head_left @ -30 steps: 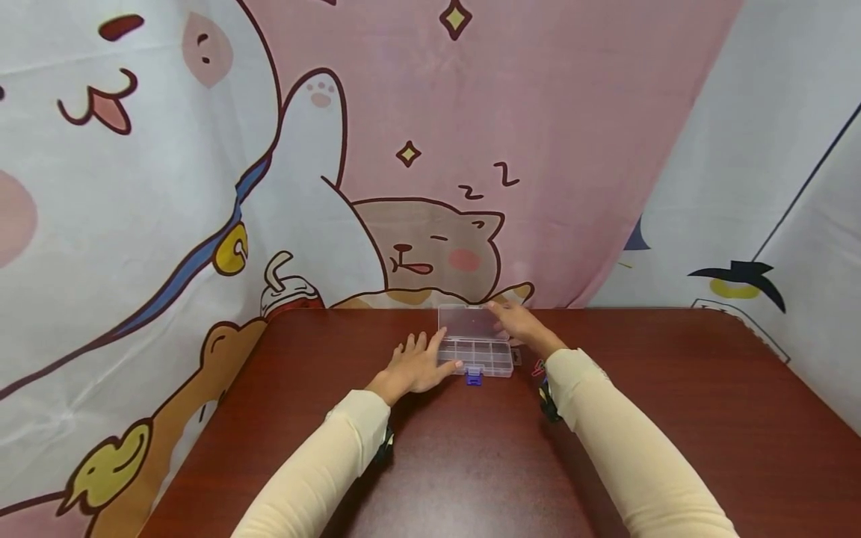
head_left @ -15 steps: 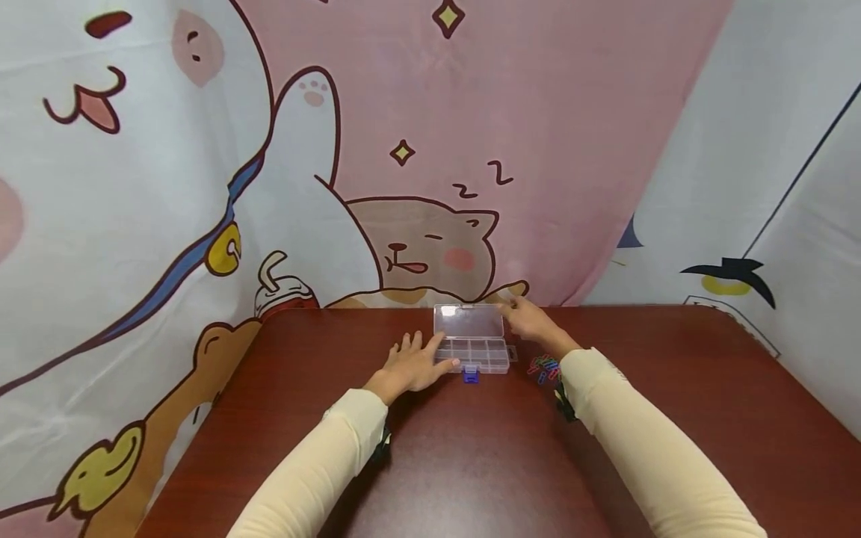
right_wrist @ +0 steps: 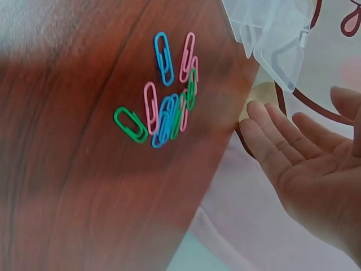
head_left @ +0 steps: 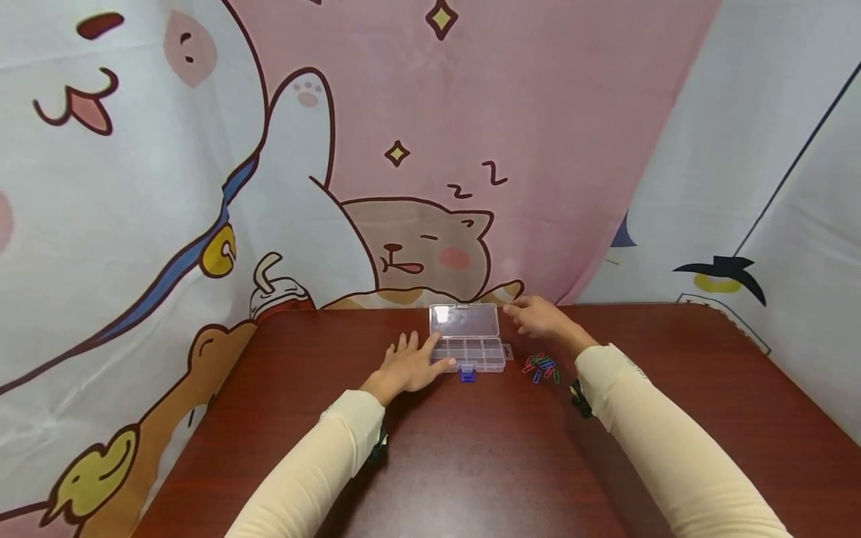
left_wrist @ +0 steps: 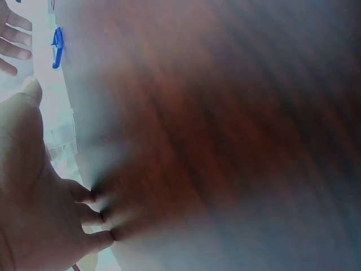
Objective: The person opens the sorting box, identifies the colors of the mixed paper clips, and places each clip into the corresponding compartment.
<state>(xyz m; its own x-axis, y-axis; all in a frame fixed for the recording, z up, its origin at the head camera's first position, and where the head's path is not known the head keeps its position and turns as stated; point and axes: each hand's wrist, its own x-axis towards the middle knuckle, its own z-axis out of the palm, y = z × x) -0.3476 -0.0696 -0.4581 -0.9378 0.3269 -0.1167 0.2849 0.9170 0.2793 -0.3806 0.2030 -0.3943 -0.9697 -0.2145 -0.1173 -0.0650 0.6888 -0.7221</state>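
Note:
A clear plastic compartment box (head_left: 474,356) lies on the table with its lid (head_left: 464,321) raised toward the back. Its blue latch (head_left: 467,375) faces front. Spread around the box's left end is my left hand (head_left: 410,365), thumb and index finger at its edge, the other fingers straight on the table. My right hand (head_left: 541,317) hovers right of the lid, holding nothing; in the right wrist view its fingers (right_wrist: 282,132) are extended and relaxed, apart from the box. Several pink, blue and green paper clips (right_wrist: 166,116) lie loose right of the box.
The brown wooden table (head_left: 464,463) extends in front of the box and to both sides. A printed cartoon cloth (head_left: 538,149) hangs along the table's back edge. A clear hanging tab (head_left: 507,351) sticks out from the box's right end.
My right hand has let go of the lid and moved right, uncovering the paper clips. The lid stays up. My left hand keeps its place at the box.

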